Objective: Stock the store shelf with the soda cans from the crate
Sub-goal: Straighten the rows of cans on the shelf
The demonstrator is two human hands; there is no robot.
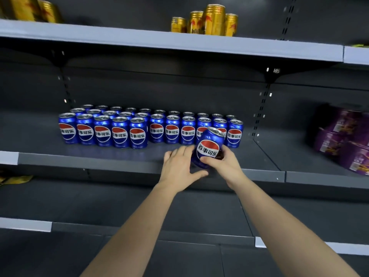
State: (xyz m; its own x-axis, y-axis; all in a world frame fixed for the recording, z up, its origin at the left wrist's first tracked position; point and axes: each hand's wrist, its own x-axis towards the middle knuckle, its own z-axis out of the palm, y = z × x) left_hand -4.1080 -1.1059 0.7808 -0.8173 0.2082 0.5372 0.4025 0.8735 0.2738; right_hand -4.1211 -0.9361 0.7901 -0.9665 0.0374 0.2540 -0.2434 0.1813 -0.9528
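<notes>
Two hands at one tilted soda can, just before the stocked middle shelf.

At the upper left of the frame, gold cans [30, 9] stand on the top shelf. Below them, rows of blue soda cans [103, 132] stand upright on the middle shelf [119, 162], running from left of centre to right of centre. Just below centre, the left hand [177, 166] is spread, its fingers fairly straight against the left side of the held can [207, 148], its thumb reaching under it. That can tilts with its top leaning right, over the shelf's front edge and before the right end of the rows. The right hand [227, 162] grips it, thumb across the front, fingers curled round the right side. Above centre stands a cluster of gold cans [213, 21]. At the far right lie purple boxes [343, 136].
</notes>
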